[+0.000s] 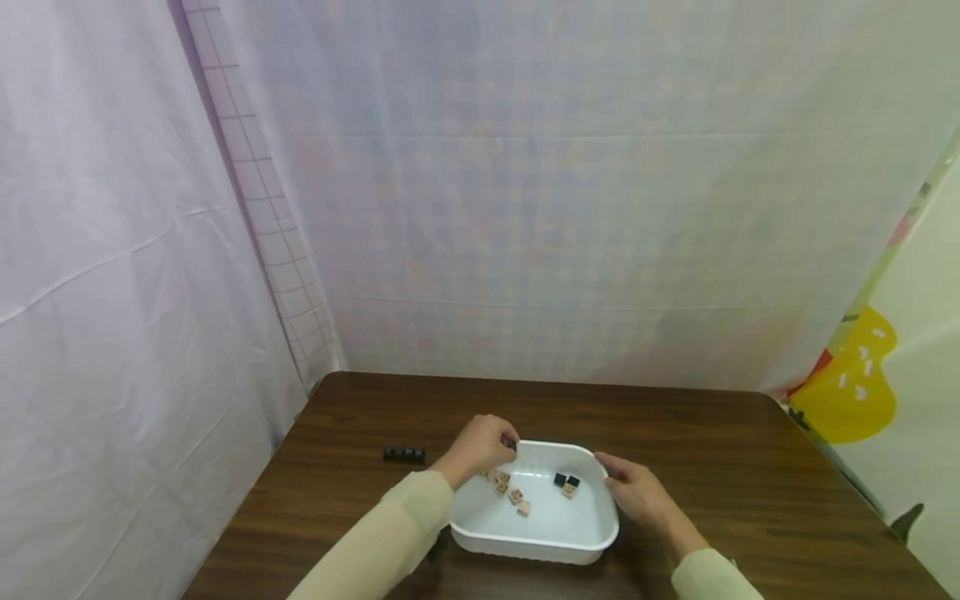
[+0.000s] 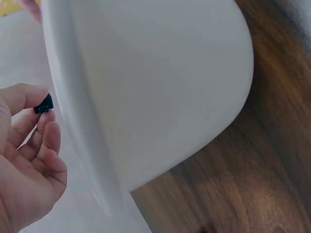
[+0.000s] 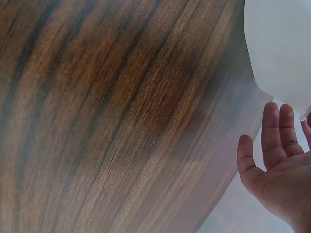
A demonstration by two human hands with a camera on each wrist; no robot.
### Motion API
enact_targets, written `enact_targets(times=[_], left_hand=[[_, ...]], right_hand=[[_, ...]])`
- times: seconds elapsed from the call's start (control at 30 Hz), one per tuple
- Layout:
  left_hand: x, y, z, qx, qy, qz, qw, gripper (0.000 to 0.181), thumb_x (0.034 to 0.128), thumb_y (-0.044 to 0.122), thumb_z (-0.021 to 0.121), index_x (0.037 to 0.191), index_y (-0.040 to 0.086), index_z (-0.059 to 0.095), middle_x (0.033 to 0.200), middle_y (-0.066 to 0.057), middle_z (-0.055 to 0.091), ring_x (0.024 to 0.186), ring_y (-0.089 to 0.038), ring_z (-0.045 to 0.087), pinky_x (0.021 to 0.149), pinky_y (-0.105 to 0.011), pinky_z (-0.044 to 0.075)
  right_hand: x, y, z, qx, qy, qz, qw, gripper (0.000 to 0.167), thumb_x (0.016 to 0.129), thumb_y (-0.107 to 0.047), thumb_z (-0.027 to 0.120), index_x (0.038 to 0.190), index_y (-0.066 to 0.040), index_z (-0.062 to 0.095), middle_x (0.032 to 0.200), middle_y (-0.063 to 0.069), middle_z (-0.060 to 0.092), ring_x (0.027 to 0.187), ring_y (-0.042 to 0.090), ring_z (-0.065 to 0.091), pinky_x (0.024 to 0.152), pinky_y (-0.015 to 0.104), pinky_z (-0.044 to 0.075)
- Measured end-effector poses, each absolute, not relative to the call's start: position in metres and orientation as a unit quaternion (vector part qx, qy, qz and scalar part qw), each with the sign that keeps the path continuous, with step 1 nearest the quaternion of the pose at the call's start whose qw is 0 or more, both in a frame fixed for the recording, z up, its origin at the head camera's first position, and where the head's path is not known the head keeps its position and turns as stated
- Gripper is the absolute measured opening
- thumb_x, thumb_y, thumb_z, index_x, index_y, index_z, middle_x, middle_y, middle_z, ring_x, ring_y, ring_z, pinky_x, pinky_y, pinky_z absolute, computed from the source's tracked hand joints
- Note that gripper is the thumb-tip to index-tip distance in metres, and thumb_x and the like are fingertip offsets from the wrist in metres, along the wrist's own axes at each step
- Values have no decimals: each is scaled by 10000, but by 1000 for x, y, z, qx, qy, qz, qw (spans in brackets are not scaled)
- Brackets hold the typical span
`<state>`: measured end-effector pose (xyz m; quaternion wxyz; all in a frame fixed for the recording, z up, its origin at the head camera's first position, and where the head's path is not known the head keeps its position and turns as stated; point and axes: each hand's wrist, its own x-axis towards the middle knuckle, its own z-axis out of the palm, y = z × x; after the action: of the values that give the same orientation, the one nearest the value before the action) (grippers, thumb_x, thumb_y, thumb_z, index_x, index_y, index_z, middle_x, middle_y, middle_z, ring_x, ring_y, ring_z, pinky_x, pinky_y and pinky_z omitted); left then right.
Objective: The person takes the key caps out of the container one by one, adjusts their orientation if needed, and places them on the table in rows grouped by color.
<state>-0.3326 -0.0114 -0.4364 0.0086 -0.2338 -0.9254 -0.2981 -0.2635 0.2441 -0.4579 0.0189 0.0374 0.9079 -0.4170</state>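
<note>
My left hand (image 1: pixel 483 446) is above the left rim of a white plastic tray (image 1: pixel 536 546). In the left wrist view, its thumb and forefinger pinch a small black block (image 2: pixel 44 104) with a notched lower edge. The right hand (image 1: pixel 637 492) holds the tray's right rim between thumb and forefinger; in the right wrist view its other fingers (image 3: pixel 272 128) stretch out beside the tray wall. Several small tan blocks (image 1: pixel 516 497) lie scattered in the tray's left half, some partly hidden by the left hand. Two black blocks (image 1: pixel 560 480) and a tan block (image 1: pixel 569 492) lie towards the right.
A short row of joined black blocks (image 1: pixel 403 454) lies on the brown wooden table (image 1: pixel 337 500), left of the tray. Something dark (image 1: pixel 437 547) shows partly beneath the left forearm. Pale curtains (image 1: pixel 562 208) hang behind the table and at both sides.
</note>
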Motion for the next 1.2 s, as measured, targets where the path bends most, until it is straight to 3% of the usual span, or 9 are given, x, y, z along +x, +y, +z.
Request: enact_targets(times=[0.43,0.8,1.2], left_hand=[[-340,-39,-428,-226,-897,-378,34,212,807,38,764,1017,13,748,907,-60,709,832,-182,628,742,-328,526],[-346,-82,-430,-174,-889,-422,28,216,856,123,761,1057,48,743,889,-24,658,819,-177,587,691,-340,513],[-353,-127,-434,-127,-884,-447,60,223,827,80,776,1043,38,742,890,-27,670,882,-213,632,755,-389,531]], right_hand=[[-264,244,-461,36,905,-424,14,442,951,-29,518,1388,33,527,1338,310,539,1215,468,526,981,578,425],[-266,245,-461,40,907,-419,19,443,952,-21,525,1394,16,528,1332,308,544,1192,460,543,967,581,433],[-265,244,-459,48,905,-421,30,443,958,-22,511,1399,11,525,1346,305,535,1202,464,535,964,585,435]])
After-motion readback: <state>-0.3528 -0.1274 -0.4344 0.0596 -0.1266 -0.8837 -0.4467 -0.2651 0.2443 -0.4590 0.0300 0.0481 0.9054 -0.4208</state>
